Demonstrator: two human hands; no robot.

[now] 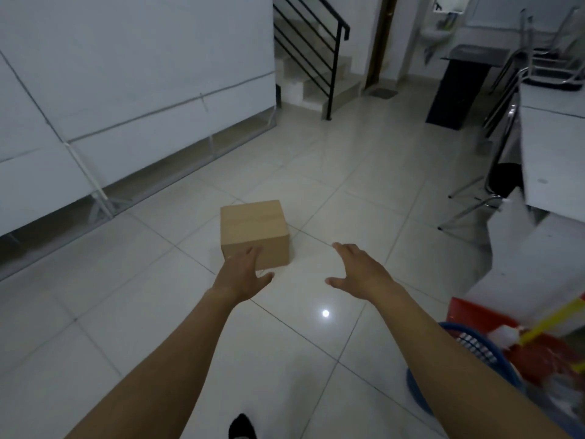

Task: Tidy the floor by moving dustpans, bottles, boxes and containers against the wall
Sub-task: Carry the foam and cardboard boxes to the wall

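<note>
Lying past left fingers (252,253): box (253,224)

blue basket (417,391), blurred, runs off the right edge.

Bare tiles round box (254,232); basket (468,372) crowds rt.

**Bare arms, one dark foot**

The left hand (245,267) and the right hand (357,269) are uncovered. Behind the fingers, the left forearm (180,353) and the right forearm (430,343) are bare as far back as the picture reaches. Far behind the fingers, between the forearms, is a black foot covering (242,425). Whether it is a shoe or a sock cannot be told. The fingertips are too blurred to show detail.
</note>
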